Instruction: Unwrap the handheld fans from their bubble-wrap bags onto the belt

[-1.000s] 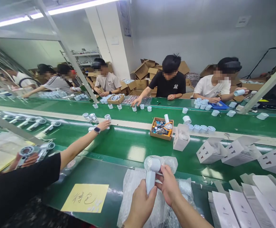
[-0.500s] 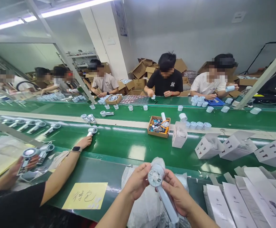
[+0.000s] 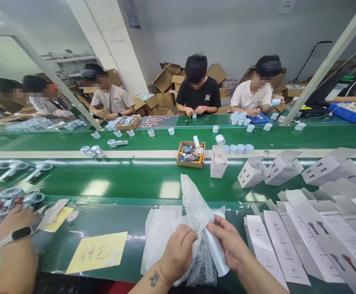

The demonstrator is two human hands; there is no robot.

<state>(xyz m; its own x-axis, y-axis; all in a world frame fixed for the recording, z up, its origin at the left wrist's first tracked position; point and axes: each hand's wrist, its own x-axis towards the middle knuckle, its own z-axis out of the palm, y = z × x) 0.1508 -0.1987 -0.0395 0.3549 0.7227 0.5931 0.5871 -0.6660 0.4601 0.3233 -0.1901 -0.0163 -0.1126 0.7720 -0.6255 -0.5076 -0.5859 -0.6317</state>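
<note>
A pale blue handheld fan [image 3: 217, 254] is in my right hand [image 3: 230, 241], its handle slanting down toward me. A clear bubble-wrap bag [image 3: 194, 200] covers the fan's head, so the head is hidden. The fingers of my left hand [image 3: 178, 250] are closed at the bag's edge, just left of the handle. Below both hands lies a pile of bubble-wrap bags [image 3: 159, 232] on the green bench. To the left is a yellow paper sign [image 3: 97, 252] with handwriting.
White printed boxes [image 3: 276, 245] stand packed at the right. More open boxes [image 3: 253, 171] line the conveyor [image 3: 141, 177] beside a cardboard tray of small parts [image 3: 191, 155]. A co-worker's hand [image 3: 15, 222] is among fans at the left. Several people sit opposite.
The fan's head was bare between both hands; now the bubble-wrap bag is over it. My left hand has moved down. The co-worker's arm has drawn back left. The view has shifted right.
</note>
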